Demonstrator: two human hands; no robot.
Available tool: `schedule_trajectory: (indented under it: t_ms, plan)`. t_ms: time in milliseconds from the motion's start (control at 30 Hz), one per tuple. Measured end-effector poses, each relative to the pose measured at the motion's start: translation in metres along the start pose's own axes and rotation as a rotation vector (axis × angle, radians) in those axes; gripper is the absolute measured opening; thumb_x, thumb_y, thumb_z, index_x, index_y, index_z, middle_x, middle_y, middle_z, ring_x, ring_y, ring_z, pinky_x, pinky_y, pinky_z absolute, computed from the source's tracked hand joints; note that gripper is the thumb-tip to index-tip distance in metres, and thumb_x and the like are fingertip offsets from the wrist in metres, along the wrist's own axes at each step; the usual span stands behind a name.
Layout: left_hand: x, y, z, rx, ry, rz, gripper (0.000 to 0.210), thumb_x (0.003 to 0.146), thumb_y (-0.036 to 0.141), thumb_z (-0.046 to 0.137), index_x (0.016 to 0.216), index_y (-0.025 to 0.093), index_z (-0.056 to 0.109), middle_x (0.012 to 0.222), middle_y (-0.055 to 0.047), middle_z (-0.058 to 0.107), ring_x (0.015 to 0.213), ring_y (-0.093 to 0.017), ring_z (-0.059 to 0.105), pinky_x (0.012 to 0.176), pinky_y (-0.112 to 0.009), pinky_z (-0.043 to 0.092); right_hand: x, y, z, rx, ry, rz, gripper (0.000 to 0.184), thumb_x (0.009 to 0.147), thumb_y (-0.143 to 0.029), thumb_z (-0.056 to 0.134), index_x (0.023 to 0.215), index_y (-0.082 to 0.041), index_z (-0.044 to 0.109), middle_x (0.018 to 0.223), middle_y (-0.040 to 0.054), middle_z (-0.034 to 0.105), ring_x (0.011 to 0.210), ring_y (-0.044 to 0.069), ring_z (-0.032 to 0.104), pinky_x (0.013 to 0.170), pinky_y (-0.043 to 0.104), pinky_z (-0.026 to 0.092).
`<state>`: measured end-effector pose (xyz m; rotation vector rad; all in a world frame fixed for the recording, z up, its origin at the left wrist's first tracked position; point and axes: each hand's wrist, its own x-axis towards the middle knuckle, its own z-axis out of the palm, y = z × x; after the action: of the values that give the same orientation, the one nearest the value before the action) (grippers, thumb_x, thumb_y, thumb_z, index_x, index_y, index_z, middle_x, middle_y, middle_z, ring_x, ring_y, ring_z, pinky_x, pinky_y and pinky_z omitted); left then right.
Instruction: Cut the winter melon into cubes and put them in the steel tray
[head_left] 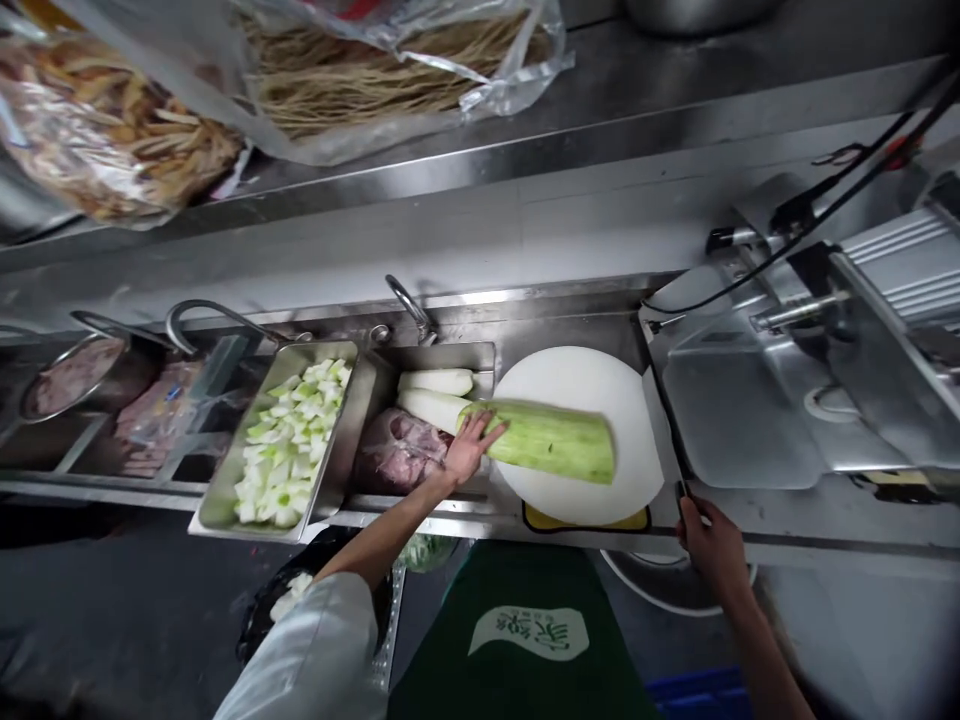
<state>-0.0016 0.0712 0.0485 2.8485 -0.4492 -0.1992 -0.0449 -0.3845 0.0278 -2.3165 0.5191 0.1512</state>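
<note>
A long, pale-green winter melon [551, 440] lies across the round white cutting board [630, 400], its left end over the sink edge. My left hand [469, 445] rests on that left end, fingers spread over the skin. Off the board's right side, my right hand [709, 535] is closed around the dark handle of a knife [681, 490]. Its blade points away from me, seen nearly edge-on and hard to make out. Two peeled white pieces [435, 383] lie in the sink beside my left hand, above bagged meat [401, 450].
A steel pan [204, 518] of chopped pale-green chunks [289, 450] stands left of the sink. A faucet [409, 305] rises behind. A slicing machine [750, 400] occupies the right side. Overhead, a shelf [600, 130] carries bags of dried food [360, 80]. Below the counter sits a white-rimmed bucket [720, 605].
</note>
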Motion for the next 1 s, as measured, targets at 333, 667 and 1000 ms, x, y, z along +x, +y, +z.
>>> schedule_trajectory:
  t_ms: [333,667,1000]
  plan:
    - [0.041,0.022,0.01,-0.081,-0.181,-0.013,0.095,0.084,0.063,0.07,0.161,0.029,0.027,0.169,-0.013,0.019,0.154,-0.047,0.005,0.116,-0.076,0.003,0.008,-0.007,-0.002,0.01,-0.116,0.075,0.065,0.077,-0.067,0.047,0.103,-0.013,0.071,0.059,0.0081,0.067,0.063,0.028,0.067,0.069,0.039,0.051]
    - [0.063,0.039,0.027,-0.322,0.053,0.024,0.035,0.097,0.044,0.063,0.123,0.023,0.073,0.141,-0.011,0.059,0.137,-0.029,0.043,0.12,-0.052,0.02,0.013,-0.027,0.028,-0.252,0.071,-0.261,0.062,0.089,-0.056,0.039,0.115,-0.008,0.068,0.107,0.0214,0.069,0.099,0.034,0.063,0.08,0.041,0.049]
    - [0.065,0.059,0.047,-0.384,0.217,-0.015,0.028,0.101,0.036,0.056,0.098,0.019,0.078,0.116,-0.01,0.068,0.117,-0.023,0.054,0.107,-0.04,0.035,0.006,-0.03,0.045,-0.318,0.119,-0.288,0.054,0.091,-0.055,0.042,0.119,-0.018,0.069,0.107,0.0191,0.07,0.09,0.036,0.069,0.068,0.045,0.052]
